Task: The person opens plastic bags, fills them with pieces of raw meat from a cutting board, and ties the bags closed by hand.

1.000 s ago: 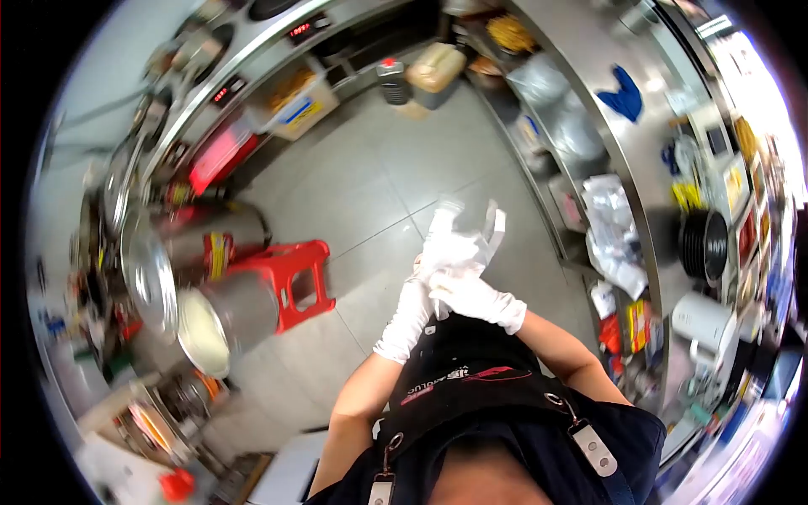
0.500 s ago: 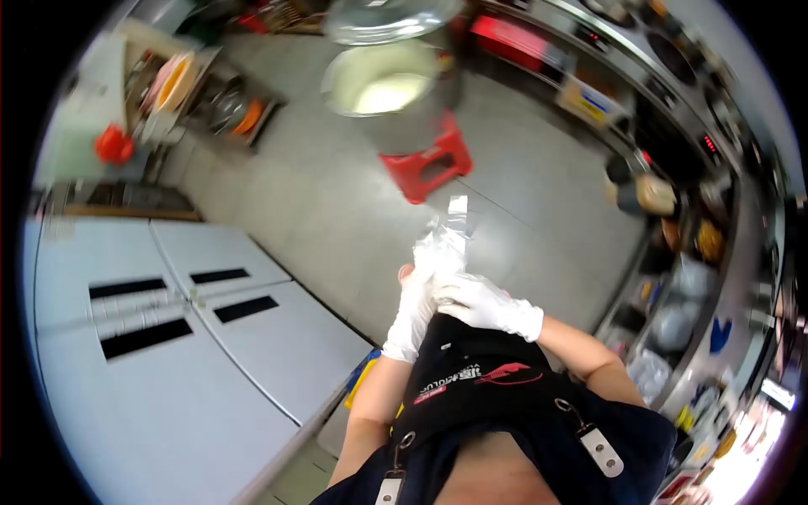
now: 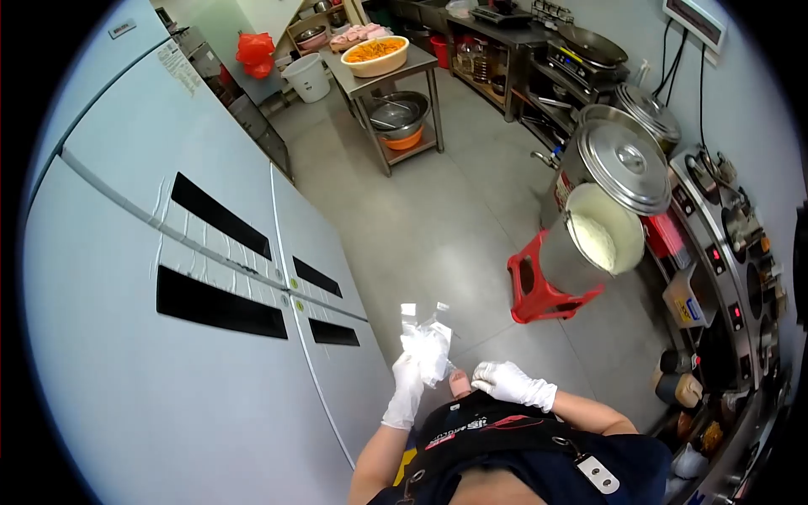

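Observation:
My left hand (image 3: 407, 389), in a white glove, is closed on a bunch of clear plastic bags (image 3: 429, 347). The bunch is crumpled, and its loose strips stick up above my fingers. My right hand (image 3: 511, 384), also gloved in white, is apart from the bags, just over the front of my black apron (image 3: 488, 429). Its fingers are loosely curved with nothing seen in them, though the palm side is hidden. A pink rounded thing (image 3: 459, 384), perhaps a shoe tip, shows between my hands.
Tall pale fridge doors (image 3: 227, 370) stand close on my left. Ahead to the right, a steel pot (image 3: 566, 259) with pale contents sits on a red stool (image 3: 528, 290). Burners line the right wall. Farther off, a steel table (image 3: 370, 88) bears a basin of orange food (image 3: 375, 55).
My view has turned to the left, so the pot and stool now appear at the right. My right hand has come away from the bags, which stay in my left hand.

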Available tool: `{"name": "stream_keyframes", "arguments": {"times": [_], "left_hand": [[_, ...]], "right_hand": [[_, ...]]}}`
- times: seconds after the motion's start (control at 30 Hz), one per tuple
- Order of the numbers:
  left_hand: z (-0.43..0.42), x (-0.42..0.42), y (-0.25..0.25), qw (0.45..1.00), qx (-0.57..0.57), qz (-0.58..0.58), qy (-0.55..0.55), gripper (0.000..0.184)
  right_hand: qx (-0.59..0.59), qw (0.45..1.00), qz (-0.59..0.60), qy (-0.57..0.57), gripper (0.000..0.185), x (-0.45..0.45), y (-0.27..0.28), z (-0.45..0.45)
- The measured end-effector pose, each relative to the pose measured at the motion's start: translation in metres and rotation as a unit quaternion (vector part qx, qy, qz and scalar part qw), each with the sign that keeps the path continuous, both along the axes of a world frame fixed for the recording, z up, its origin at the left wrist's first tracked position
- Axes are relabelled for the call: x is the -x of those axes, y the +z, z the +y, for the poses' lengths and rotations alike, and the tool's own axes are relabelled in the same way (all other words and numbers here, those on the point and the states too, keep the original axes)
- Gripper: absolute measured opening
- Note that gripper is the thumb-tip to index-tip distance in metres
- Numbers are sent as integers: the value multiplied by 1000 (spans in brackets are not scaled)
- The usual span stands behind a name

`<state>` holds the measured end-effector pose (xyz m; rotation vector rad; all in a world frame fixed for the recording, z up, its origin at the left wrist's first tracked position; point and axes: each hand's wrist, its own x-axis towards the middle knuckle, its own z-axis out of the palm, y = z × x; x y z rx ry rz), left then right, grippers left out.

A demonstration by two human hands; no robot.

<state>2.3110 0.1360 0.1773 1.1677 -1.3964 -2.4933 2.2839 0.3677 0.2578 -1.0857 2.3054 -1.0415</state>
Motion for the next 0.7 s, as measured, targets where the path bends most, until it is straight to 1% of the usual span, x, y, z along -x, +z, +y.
{"name": "stream_keyframes", "arguments": {"times": [0.07,0.13,0.2,0.27,0.33,0.37,0.43,0.5,0.53,0.6,0.63,0.7], "left_hand": [[-22,25,0,1000,-1,-9,17,23],[-38,56,-14,1000,-7,2,30,22],[-50,88,-27,999,-12,10,38,21],[-62,124,-37,1000,-16,16,21,18],[-77,172,-34,999,-16,25,13,17],[-86,199,-30,1000,-12,27,8,17],[-103,248,-15,1000,-4,27,-5,17],[-128,299,-13,1000,24,14,-4,21],[-139,318,-9,999,36,0,-8,23],[-163,359,-4,998,52,10,-24,25],[-172,380,-2,998,65,3,-16,23],[-185,421,-1,998,68,-5,1,21]], "right_hand": [[-31,999,-20,-4,20,25,-2,-18],[-87,995,-53,7,23,57,1,-31],[-101,993,-59,8,24,90,-10,-40],[-125,990,-70,13,25,125,-18,-45],[-151,985,-77,22,26,171,-17,-56],[-151,986,-58,23,24,196,-23,-61],[-143,988,-58,21,23,248,-24,-74],[-150,986,-69,32,22,307,-25,-89],[-128,990,-33,45,23,334,-25,-97],[-72,995,47,39,23,390,-21,-118],[-50,994,61,70,24,420,-15,-129],[-53,990,109,70,20,475,4,-152]]}}
